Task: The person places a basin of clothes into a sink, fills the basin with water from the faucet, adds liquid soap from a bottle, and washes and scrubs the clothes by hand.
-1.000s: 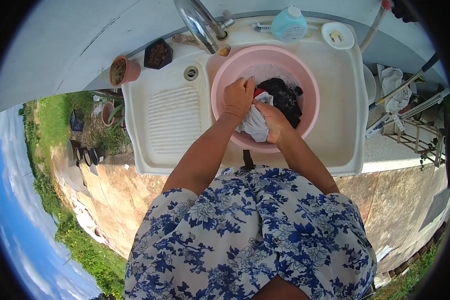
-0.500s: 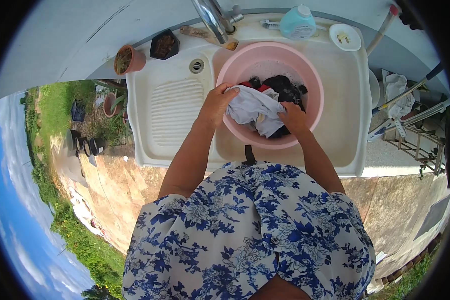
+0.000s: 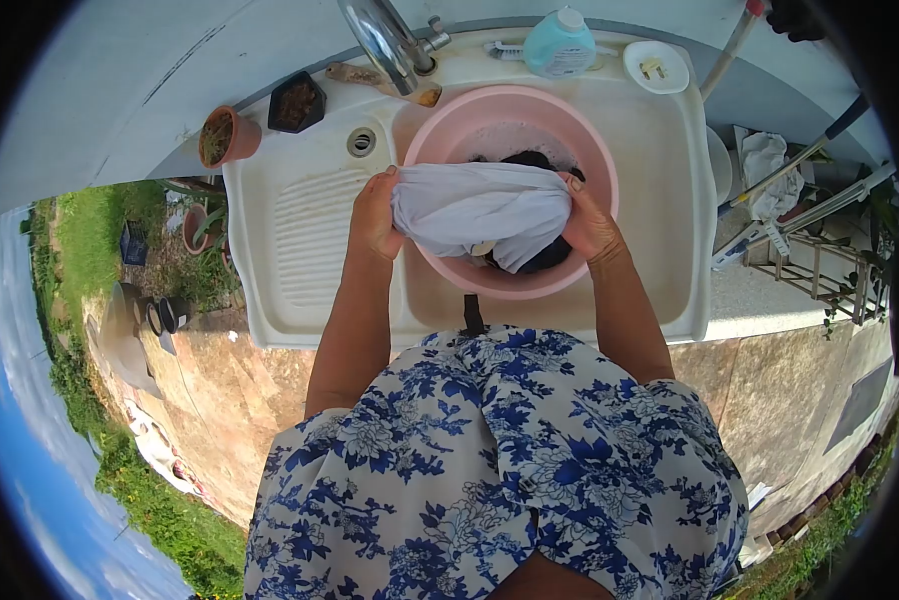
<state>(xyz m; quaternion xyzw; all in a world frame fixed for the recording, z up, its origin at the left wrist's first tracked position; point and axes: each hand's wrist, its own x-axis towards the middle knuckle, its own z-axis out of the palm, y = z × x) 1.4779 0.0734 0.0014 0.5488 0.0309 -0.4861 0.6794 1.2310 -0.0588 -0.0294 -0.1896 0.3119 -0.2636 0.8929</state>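
Observation:
A white cloth (image 3: 482, 205) is stretched sideways over the pink basin (image 3: 598, 150). My left hand (image 3: 375, 215) grips its left end with closed fingers, just outside the basin's left rim. The right end is pinched in my right hand (image 3: 590, 220), above the basin's right side. The cloth's middle sags in folds toward me. Beneath and behind it, dark wet fabric (image 3: 532, 159) and suds show in the basin; the rest of the basin's contents is hidden by the cloth.
The basin stands in a white sink (image 3: 660, 220) with a ribbed washboard (image 3: 320, 235) at left. Along the back are a faucet (image 3: 382, 45), a brush, a blue detergent bottle (image 3: 560, 45), a soap dish (image 3: 657, 68) and two plant pots. Mop handles lean at right.
From bunched between my hands, the white cloth has been lifted and spread wide. My hands have moved apart, the left one outward to the left. The camera view has shifted slightly.

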